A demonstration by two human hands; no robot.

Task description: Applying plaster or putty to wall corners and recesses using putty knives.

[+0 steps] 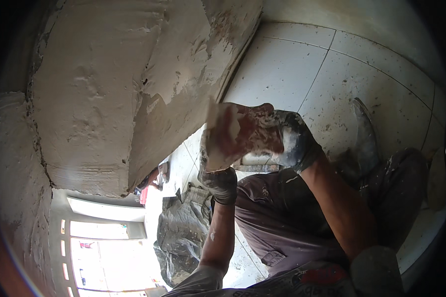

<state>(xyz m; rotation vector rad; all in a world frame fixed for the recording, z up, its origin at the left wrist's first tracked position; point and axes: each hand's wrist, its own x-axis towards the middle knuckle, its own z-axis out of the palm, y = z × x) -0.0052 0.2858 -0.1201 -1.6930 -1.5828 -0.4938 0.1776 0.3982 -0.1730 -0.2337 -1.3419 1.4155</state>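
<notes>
Here, grips a reddish, plaster-caked board (245, 128) in the gloved, white-smeared right hand (296, 141), with the gloved left hand (219, 183) clasping its lower left edge, just right of the lumpy, cracked wall (94, 89). Has crumpled dark plastic (183, 227) below the wall, smooth speckled tiles (282, 64) right of it.

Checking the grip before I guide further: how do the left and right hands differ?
The left hand is partly hidden behind the reddish-brown piece; the right hand shows more fully at its right end. The right hand bears heavy white smears, while the left hand looks mostly dark grey. Both are gloved.
</notes>
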